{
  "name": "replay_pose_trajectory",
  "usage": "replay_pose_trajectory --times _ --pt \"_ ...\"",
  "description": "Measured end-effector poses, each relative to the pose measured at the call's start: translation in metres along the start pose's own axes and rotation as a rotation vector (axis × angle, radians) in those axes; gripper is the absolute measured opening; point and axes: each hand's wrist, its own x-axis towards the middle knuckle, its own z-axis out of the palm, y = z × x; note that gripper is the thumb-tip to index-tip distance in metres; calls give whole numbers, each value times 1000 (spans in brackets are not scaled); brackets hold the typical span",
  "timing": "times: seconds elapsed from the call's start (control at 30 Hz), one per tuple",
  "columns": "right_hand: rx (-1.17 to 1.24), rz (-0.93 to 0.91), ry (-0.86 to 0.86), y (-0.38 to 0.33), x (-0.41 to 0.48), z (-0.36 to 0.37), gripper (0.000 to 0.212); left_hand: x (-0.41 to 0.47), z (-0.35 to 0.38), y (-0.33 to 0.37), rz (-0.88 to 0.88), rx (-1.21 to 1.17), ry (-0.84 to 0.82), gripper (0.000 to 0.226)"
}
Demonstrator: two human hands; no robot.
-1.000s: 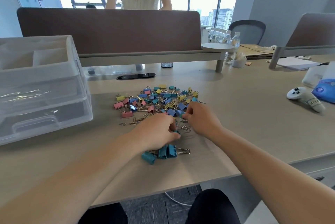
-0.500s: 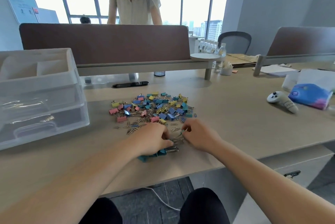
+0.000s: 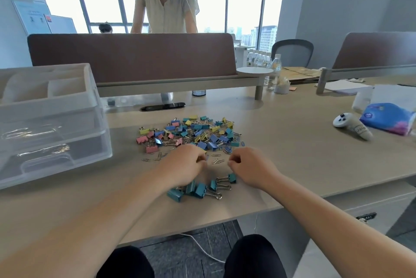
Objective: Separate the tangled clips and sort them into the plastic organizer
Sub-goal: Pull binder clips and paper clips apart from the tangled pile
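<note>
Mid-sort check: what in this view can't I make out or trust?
Head view only:
- Left hand and right hand: curled fingers hide whatever they pinch, if anything.
- Teal clips: some lie under the left hand, so no count.
- Mixed pile: too small to tell which clips are linked.
- Plastic organizer: left side cut off by the frame edge; glare blurs the drawer contents.

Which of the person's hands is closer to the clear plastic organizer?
Left. The left hand is at the near edge of the clip pile, to the right of the organizer; the right hand lies farther right, beyond the left one.
</note>
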Motion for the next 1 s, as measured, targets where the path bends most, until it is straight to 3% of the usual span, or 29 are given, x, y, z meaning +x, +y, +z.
replay_pose_trajectory --times 0.23,0.43,0.57,1.0 --pt "-28 -67 -4 -14 41 12 17 24 -9 -41 -129 77 46 13" --pt "-179 -213 -14 -33 71 23 29 36 -9 -59 -127 133 -14 24" --pt "-279 -262 -40 -42 81 31 32 40 -6 -62 -103 159 -40 17" --pt "-302 -232 -10 -39 87 35 19 43 -1 -73 -108 7 -25 18"
